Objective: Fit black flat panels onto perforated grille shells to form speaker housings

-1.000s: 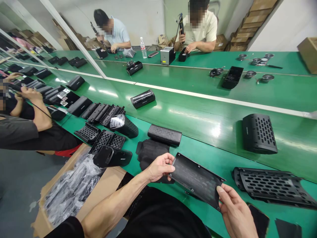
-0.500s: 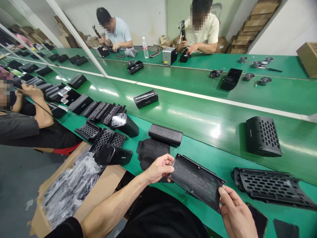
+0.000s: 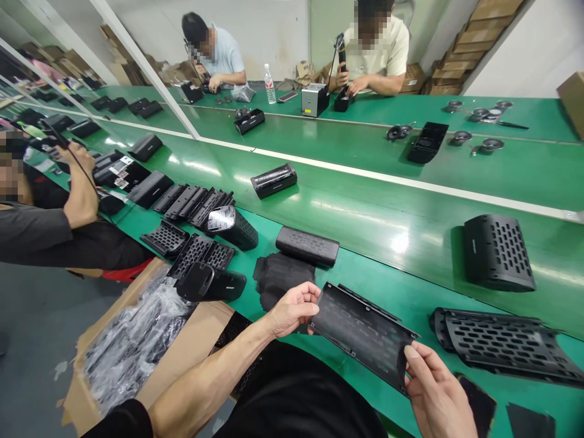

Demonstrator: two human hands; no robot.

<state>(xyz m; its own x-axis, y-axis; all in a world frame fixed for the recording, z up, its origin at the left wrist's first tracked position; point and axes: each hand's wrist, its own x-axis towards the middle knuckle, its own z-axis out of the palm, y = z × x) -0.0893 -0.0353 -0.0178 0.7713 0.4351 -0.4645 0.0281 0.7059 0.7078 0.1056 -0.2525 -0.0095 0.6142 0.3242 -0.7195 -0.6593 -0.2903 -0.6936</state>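
Our left hand [image 3: 294,310] pinches the near-left end of a slotted black speaker grille [image 3: 362,337], thumb on top and fingers curled behind. Our right hand [image 3: 433,383] grips the opposite end, its thumb pressed on the short edge. Between them the grille hangs tilted just above the green worktable [image 3: 383,289], hollow side towards us. A dark lining seems to cover its inside, with the slots showing only faintly through it; we cannot tell how firmly it is stuck down.

To handle this well, we should grip by the ends alone, thumbs off the middle of the lining, and press evenly so that the thin shell does not twist. The small tabs along both long edges look easy to knock, so they want clear space. A tilt towards the light would help us check for wrinkles or lifted corners.

Just beyond the left hand lie dark, soft-looking sheets [image 3: 283,280], with a rounded grille cover [image 3: 307,246] behind them. Past the right hand sit nested slotted grilles [image 3: 506,344], and a dark phone-like object [image 3: 477,404] is partly hidden by that hand. Farther out, a slotted speaker housing [image 3: 499,252] stands on the green conveyor belt [image 3: 365,213].
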